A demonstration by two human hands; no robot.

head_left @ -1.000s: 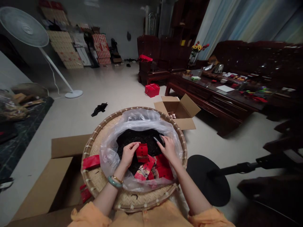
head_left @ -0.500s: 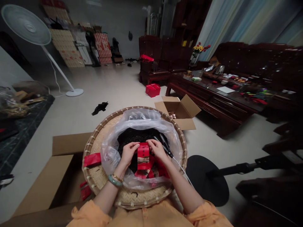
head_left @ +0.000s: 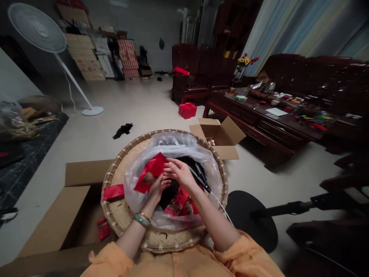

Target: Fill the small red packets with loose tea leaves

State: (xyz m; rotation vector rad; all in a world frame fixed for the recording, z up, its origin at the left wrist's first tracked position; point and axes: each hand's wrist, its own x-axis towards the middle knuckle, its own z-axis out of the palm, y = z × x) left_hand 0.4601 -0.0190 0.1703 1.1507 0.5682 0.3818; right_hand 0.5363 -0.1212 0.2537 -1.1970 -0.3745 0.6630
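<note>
Red packet (head_left: 151,171) now tilted over left hand (head_left: 157,188)

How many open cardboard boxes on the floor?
2: one cardboard box beyond the round bamboo tray, and a larger cardboard box partly under the tray's left edge. More may be hidden.

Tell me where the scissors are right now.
In the head view, the black scissors lie just beside the right hand and wrist, over the plastic bag lining the round bamboo tray.

tray (head_left: 173,244): rough woven bamboo | bag (head_left: 178,144): glossy clear plastic | packet (head_left: 152,169): glossy red paper | scissors (head_left: 199,179): shiny metal | box (head_left: 86,173): matt cardboard | table (head_left: 253,102): glossy dark wood
</note>
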